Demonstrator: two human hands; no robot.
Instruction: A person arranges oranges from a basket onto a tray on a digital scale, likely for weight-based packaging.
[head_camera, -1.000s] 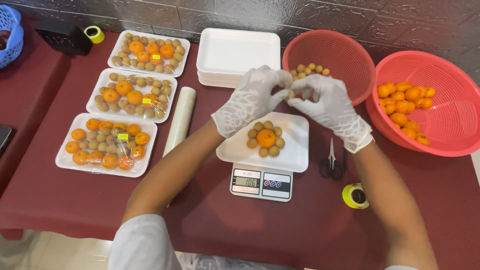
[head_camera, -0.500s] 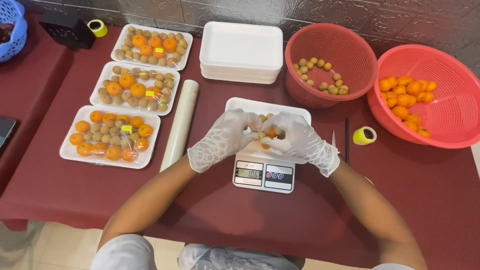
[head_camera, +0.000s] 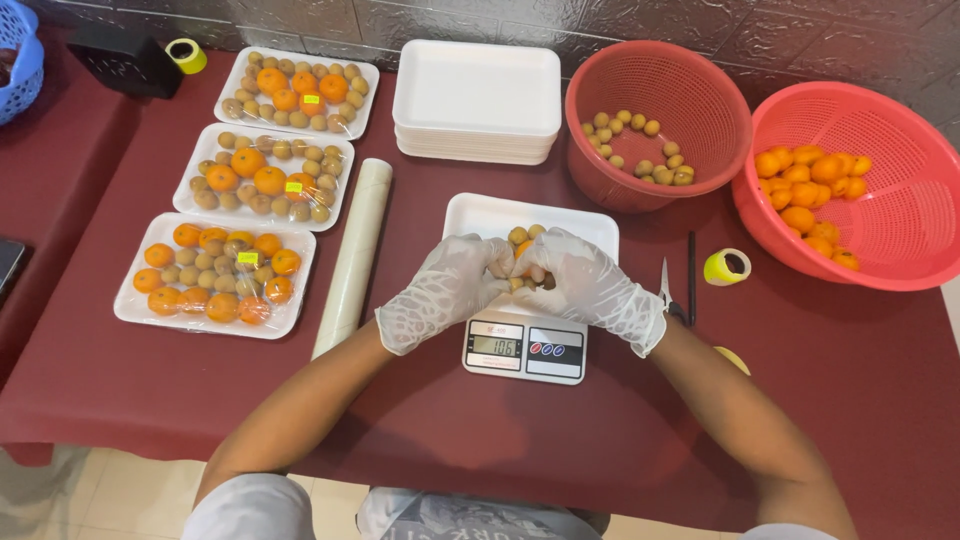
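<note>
Both my hands wear thin clear gloves and meet over a white foam tray (head_camera: 480, 213) that rests on a small digital scale (head_camera: 525, 347). My left hand (head_camera: 445, 288) and my right hand (head_camera: 585, 280) cup a cluster of small tan fruits (head_camera: 518, 236) and an orange one (head_camera: 523, 248) lying in the tray. The fingers curl around the fruit and touch it. Much of the pile is hidden under the hands.
Three wrapped trays of mixed fruit (head_camera: 215, 272) lie at the left beside a roll of film (head_camera: 353, 255). A stack of empty foam trays (head_camera: 477, 100) stands behind. Two red baskets hold tan fruits (head_camera: 655, 125) and oranges (head_camera: 855, 185). Scissors (head_camera: 668, 292) and yellow tape (head_camera: 727, 267) lie at the right.
My hands came down from the left red basket to the tray on the scale and closed in around the fruit pile. The camera has shifted slightly.
</note>
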